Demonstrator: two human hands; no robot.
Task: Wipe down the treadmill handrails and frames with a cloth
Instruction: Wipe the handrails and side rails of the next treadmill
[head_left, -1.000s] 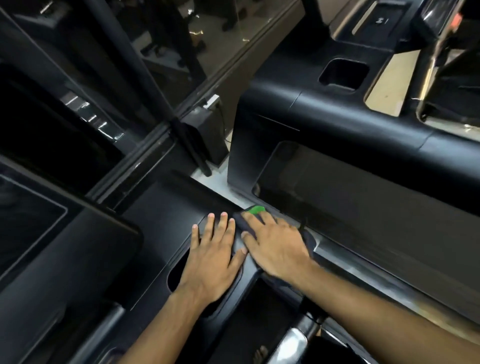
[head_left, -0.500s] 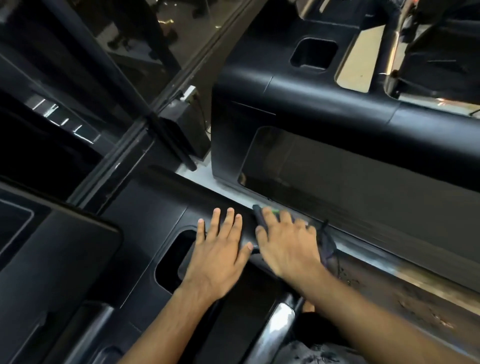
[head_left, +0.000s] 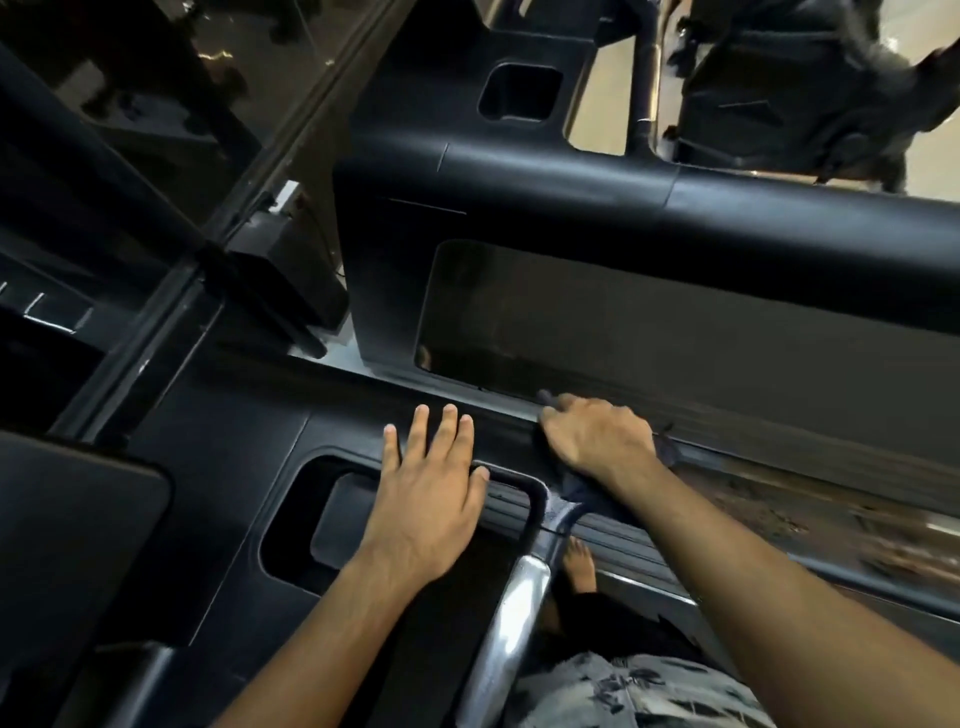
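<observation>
My left hand (head_left: 431, 499) lies flat, fingers straight, on the black treadmill frame (head_left: 234, 457) beside a cup-holder recess (head_left: 311, 519). To its right, my right hand (head_left: 597, 436) has its fingers curled over a dark cloth (head_left: 576, 486) and presses it onto the edge of the side rail (head_left: 779, 467). Only dark corners of the cloth show around the hand. The rail to the right of the hand looks dusty and streaked. A silver handrail (head_left: 519, 613) runs down from just below the cloth.
A neighbouring black treadmill (head_left: 571, 171) stands close beyond the rail, with a narrow floor gap between. A glass wall (head_left: 156, 104) runs along the left. A dark console panel (head_left: 67, 545) is at lower left. My bare foot (head_left: 579, 566) shows beside the handrail.
My right hand has slid to the right along the rail with the cloth, away from the left hand. The cloth's green corner is no longer visible. The view has tilted down.
</observation>
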